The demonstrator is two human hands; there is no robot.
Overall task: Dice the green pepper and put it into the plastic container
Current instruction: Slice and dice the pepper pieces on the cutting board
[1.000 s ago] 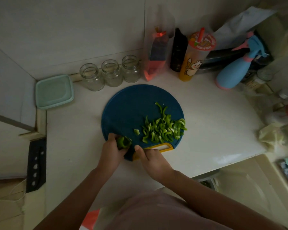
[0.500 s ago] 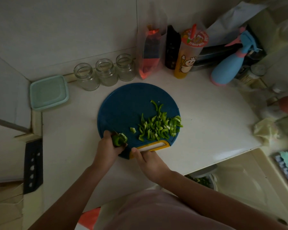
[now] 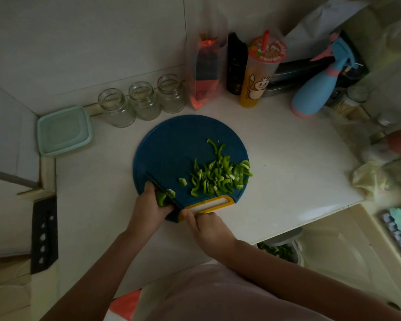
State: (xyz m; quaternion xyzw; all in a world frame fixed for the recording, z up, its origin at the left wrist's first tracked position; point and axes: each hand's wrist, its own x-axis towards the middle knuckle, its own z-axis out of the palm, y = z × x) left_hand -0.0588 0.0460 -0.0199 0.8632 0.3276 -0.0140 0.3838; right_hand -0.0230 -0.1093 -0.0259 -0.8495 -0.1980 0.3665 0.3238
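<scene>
The left hand (image 3: 148, 206) curls its fingers over a green pepper chunk (image 3: 160, 198) at the round blue cutting board's (image 3: 171, 144) near edge. The right hand (image 3: 207, 228) grips a dark-bladed knife (image 3: 174, 203) just right of them — handle hidden. Diced green pieces (image 3: 218, 177) lie further right, with bare board beyond.

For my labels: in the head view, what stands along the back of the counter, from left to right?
plastic container → three glass jars → clear bag → dark bottle → drink cup → spray bottle
</scene>
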